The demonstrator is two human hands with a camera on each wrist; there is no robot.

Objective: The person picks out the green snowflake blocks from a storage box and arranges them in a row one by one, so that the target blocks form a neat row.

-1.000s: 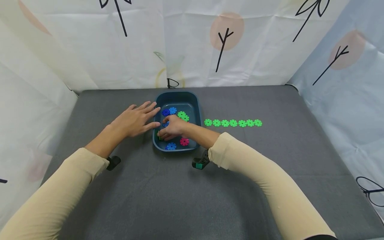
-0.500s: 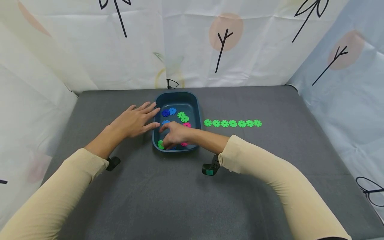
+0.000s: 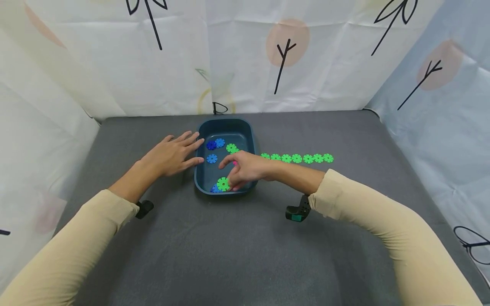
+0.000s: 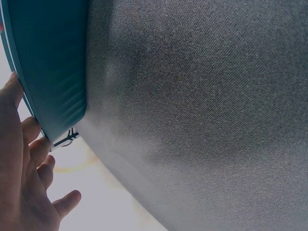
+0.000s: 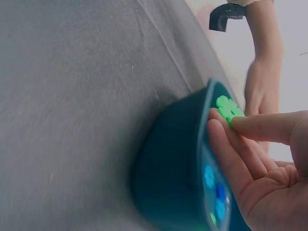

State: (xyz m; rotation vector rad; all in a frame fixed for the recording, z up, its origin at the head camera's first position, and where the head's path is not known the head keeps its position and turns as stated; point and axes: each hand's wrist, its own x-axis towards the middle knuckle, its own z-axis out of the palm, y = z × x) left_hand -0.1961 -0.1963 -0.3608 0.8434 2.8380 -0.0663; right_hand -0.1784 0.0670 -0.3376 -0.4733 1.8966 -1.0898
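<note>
A green flower-shaped plastic disc (image 3: pixel 223 184) is pinched between the thumb and fingers of my right hand (image 3: pixel 245 170), over the near end of a dark blue bin (image 3: pixel 209 172). The right wrist view shows the same green disc (image 5: pixel 230 107) at the fingertips, above the bin's rim. My left hand (image 3: pixel 172 155) lies with fingers spread, fingertips at the bin's left rim. Inside the bin are a dark blue disc (image 3: pixel 211 145), lighter blue discs (image 3: pixel 212 158), a green disc (image 3: pixel 231 148) and a pink one, mostly hidden by my right hand.
To the right of the bin, several green discs (image 3: pixel 296 158) form a straight row on the grey cloth-covered table (image 3: pixel 214 246); my right forearm passes close before its left end. A white printed curtain (image 3: pixel 245 76) stands behind the table and along its sides.
My right hand has gone from the bin's near left corner toward the right, bringing a green disc along in its fingers. The left hand has stayed at the rim.
</note>
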